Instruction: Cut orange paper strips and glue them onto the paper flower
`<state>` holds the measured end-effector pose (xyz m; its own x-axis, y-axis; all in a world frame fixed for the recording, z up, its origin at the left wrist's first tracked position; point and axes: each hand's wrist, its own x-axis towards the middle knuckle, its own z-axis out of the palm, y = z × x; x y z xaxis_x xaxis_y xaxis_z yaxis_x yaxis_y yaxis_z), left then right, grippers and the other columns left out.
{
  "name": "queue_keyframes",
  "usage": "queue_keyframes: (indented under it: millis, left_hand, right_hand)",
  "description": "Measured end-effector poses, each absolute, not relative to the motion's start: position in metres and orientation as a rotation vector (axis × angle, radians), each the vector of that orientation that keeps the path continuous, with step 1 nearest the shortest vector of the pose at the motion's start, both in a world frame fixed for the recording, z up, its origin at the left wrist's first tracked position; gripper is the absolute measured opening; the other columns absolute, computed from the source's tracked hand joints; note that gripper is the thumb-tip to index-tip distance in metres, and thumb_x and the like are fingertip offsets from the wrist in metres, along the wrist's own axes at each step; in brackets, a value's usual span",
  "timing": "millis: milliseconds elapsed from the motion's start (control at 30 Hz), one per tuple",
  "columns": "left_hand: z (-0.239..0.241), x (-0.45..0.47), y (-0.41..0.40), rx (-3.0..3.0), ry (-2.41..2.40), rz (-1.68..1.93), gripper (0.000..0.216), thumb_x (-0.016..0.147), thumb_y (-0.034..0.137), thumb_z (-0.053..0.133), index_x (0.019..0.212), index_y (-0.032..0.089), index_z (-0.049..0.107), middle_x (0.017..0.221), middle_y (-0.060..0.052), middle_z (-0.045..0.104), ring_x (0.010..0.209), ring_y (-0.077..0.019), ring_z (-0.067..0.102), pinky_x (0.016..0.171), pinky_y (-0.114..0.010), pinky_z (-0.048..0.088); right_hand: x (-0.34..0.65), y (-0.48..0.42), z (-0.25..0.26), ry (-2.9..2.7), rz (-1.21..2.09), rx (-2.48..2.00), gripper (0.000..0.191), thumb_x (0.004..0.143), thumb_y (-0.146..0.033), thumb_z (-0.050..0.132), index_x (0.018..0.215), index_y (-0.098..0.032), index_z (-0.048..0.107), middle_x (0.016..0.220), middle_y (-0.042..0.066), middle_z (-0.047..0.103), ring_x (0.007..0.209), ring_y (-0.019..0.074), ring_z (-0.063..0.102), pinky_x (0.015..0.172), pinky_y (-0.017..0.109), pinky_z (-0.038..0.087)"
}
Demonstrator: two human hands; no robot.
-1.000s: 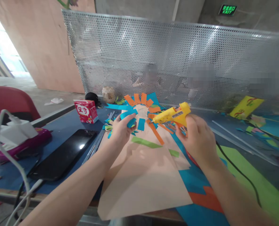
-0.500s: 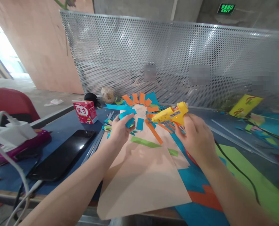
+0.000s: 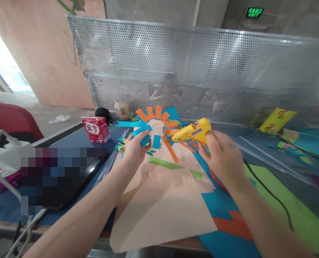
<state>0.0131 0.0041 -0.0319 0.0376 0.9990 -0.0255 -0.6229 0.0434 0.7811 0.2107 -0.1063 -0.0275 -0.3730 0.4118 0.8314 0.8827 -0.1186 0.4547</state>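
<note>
My left hand (image 3: 137,146) is closed on a paper flower (image 3: 157,126), a pale round centre ringed with orange and blue paper strips. Its fingers grip the blue strips on the left side. In my right hand (image 3: 222,152) is a yellow hot glue gun (image 3: 191,131), its nozzle pointing left, close to the orange strips on the flower's right side. Whether the nozzle touches a strip I cannot tell. Below both hands lies a large pale sheet of paper (image 3: 162,204), with a green paper strip (image 3: 165,163) on it.
To the left are a red box (image 3: 96,129), a partly blurred black phone (image 3: 76,182) and a white cable (image 3: 7,186). Blue paper (image 3: 229,243), green paper (image 3: 291,208), clear glue sticks (image 3: 267,157) and the gun's black cord (image 3: 269,195) lie right. A perforated metal screen (image 3: 191,57) stands behind.
The whole view has shifted slightly. The flower in my left hand is turned a little, and the glue gun stays close to its right side. Both hands keep their hold.
</note>
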Motion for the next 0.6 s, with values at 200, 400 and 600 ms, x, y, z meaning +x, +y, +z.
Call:
queue_keyframes:
  millis: [200, 400, 600]
  left_hand:
    - [-0.0346, 0.0126, 0.0063, 0.723, 0.700, 1.481, 0.031, 0.043, 0.016, 0.073, 0.067, 0.016, 0.055, 0.065, 0.000, 0.060, 0.053, -0.0119, 0.055, 0.051, -0.029, 0.047]
    - [-0.0359, 0.0142, 0.0044, 0.758, 0.702, 1.466, 0.031, 0.043, 0.016, 0.073, 0.069, 0.016, 0.056, 0.068, 0.001, 0.060, 0.056, -0.0116, 0.055, 0.054, -0.031, 0.048]
    - [-0.0373, 0.0153, 0.0047, 0.773, 0.688, 1.452, 0.031, 0.044, 0.017, 0.073, 0.070, 0.016, 0.056, 0.070, 0.000, 0.060, 0.058, -0.0125, 0.056, 0.054, -0.031, 0.048]
  right_hand:
    - [0.2101, -0.1065, -0.0274, -1.716, -1.435, -1.448, 0.039, 0.078, -0.025, 0.048, 0.114, -0.013, 0.036, 0.093, 0.012, 0.057, 0.083, 0.0225, 0.054, 0.070, 0.032, 0.044]
    - [0.2104, -0.1058, -0.0298, -1.683, -1.410, -1.432, 0.039, 0.077, -0.026, 0.050, 0.111, -0.011, 0.039, 0.096, 0.014, 0.056, 0.086, 0.0238, 0.053, 0.070, 0.033, 0.044]
    - [0.2081, -0.1042, -0.0299, -1.706, -1.476, -1.426, 0.036, 0.075, -0.022, 0.051, 0.107, -0.010, 0.040, 0.091, 0.013, 0.058, 0.081, 0.0233, 0.054, 0.068, 0.032, 0.044]
